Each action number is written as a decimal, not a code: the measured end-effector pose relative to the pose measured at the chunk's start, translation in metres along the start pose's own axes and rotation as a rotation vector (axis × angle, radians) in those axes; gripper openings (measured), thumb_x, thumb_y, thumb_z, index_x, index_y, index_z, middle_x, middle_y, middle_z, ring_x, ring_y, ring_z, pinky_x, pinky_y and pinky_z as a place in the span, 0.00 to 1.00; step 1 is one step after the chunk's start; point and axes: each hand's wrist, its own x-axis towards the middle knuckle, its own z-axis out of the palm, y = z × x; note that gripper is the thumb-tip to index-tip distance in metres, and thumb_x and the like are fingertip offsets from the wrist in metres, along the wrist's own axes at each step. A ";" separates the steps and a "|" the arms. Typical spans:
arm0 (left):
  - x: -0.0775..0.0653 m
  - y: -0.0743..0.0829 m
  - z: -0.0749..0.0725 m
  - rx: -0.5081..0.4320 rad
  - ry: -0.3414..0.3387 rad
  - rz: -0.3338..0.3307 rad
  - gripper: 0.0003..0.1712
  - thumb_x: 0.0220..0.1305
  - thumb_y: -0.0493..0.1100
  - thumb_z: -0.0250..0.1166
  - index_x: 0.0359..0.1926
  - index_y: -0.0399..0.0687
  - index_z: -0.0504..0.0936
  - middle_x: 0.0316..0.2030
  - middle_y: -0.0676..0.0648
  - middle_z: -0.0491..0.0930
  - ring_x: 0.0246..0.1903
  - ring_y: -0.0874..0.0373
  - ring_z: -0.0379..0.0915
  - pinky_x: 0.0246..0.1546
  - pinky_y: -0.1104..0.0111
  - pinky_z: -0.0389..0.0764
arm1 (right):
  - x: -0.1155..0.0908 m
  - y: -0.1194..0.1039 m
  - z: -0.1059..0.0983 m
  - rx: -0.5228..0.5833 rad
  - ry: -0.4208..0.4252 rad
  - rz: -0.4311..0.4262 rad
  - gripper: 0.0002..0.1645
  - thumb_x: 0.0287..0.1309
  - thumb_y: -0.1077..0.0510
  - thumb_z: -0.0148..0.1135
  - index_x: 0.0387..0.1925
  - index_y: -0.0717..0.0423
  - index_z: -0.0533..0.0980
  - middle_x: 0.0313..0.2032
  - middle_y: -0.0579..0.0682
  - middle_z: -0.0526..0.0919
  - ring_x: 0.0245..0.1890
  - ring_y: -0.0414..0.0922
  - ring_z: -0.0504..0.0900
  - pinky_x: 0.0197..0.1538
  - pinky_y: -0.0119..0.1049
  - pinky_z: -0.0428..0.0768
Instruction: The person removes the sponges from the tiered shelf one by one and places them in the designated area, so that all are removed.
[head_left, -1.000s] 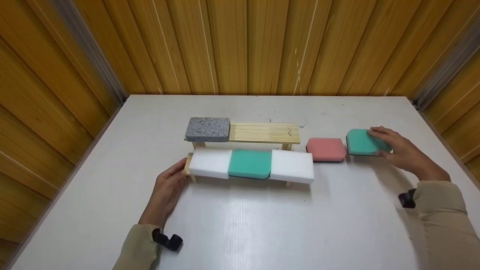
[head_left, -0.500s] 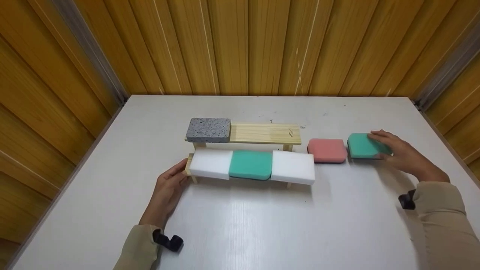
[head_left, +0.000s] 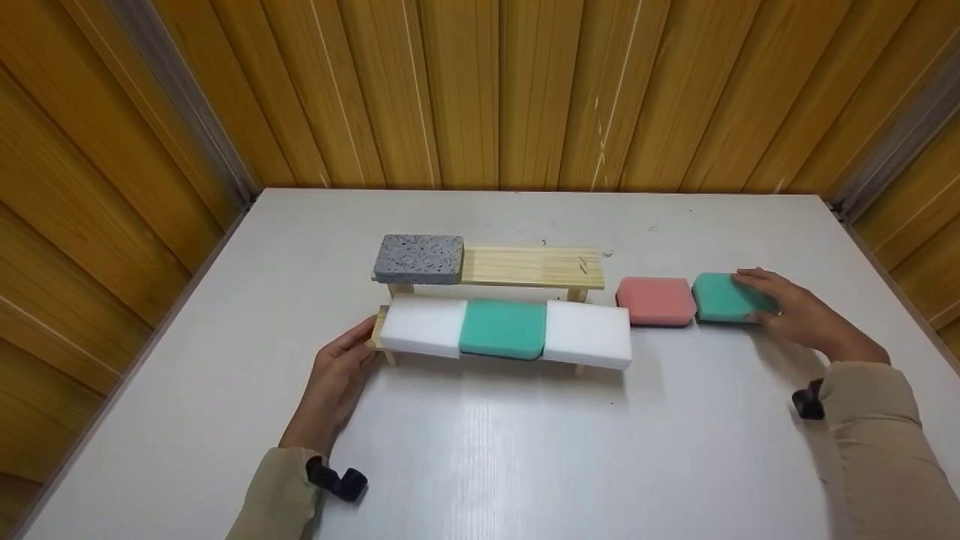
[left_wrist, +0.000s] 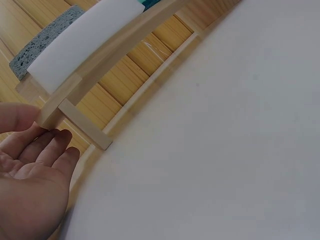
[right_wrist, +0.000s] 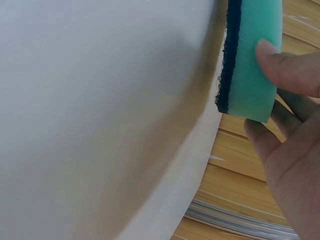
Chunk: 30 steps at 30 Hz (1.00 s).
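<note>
At the right of the head view my right hand (head_left: 802, 315) grips a green sponge (head_left: 724, 294) by its right side. Its thumb lies along the foam in the right wrist view, where a dark scouring layer (right_wrist: 231, 55) shows on the sponge's underside. Just left of it a pink sponge (head_left: 656, 301) lies on the table. My left hand (head_left: 341, 375) pinches the left end of a two-tier wooden rack (left_wrist: 55, 107), thumb on one side and fingers below. The rack's lower tier carries a white sponge (head_left: 424, 325), a green-topped sponge (head_left: 502, 328) and another white sponge (head_left: 587, 332).
On the rack's upper tier a grey speckled block (head_left: 418, 258) sits at the left end, with bare wood (head_left: 532, 265) to its right. Everything stands on a white table (head_left: 480, 450). Wood-patterned walls (head_left: 525, 97) enclose the back and sides.
My right hand has brought the green sponge toward the front and down, level with the pink sponge and close against its right side. The left hand stays on the rack's end.
</note>
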 end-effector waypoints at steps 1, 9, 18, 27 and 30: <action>0.000 0.000 0.000 0.002 0.000 -0.001 0.28 0.67 0.30 0.55 0.68 0.38 0.65 0.69 0.44 0.64 0.65 0.59 0.66 0.63 0.72 0.72 | 0.000 0.001 0.000 0.005 -0.001 0.005 0.39 0.61 0.70 0.54 0.72 0.65 0.52 0.71 0.72 0.46 0.70 0.72 0.40 0.67 0.72 0.44; 0.000 0.002 0.001 0.017 -0.014 0.006 0.28 0.68 0.30 0.52 0.69 0.37 0.63 0.69 0.43 0.63 0.68 0.54 0.61 0.64 0.71 0.71 | 0.000 0.003 0.002 0.028 -0.012 0.016 0.40 0.61 0.70 0.53 0.72 0.65 0.51 0.71 0.72 0.44 0.71 0.72 0.38 0.68 0.72 0.42; 0.000 0.000 0.000 0.045 -0.014 0.005 0.29 0.68 0.31 0.53 0.69 0.38 0.63 0.70 0.44 0.62 0.68 0.54 0.61 0.64 0.71 0.70 | 0.002 0.003 0.005 0.038 -0.037 0.023 0.40 0.62 0.66 0.57 0.72 0.63 0.52 0.72 0.70 0.45 0.71 0.71 0.40 0.68 0.71 0.45; -0.001 0.000 0.000 0.025 -0.018 0.011 0.29 0.68 0.29 0.51 0.69 0.37 0.63 0.70 0.43 0.62 0.68 0.54 0.61 0.64 0.71 0.71 | -0.002 0.003 0.004 0.023 -0.021 -0.004 0.39 0.60 0.63 0.61 0.70 0.64 0.57 0.73 0.66 0.49 0.72 0.69 0.43 0.68 0.69 0.49; -0.001 0.000 0.000 0.017 -0.015 0.011 0.29 0.68 0.29 0.52 0.69 0.37 0.63 0.70 0.43 0.62 0.68 0.54 0.61 0.63 0.72 0.71 | -0.003 0.003 0.004 0.031 -0.005 -0.009 0.39 0.59 0.64 0.61 0.69 0.64 0.59 0.73 0.66 0.50 0.72 0.68 0.44 0.68 0.69 0.50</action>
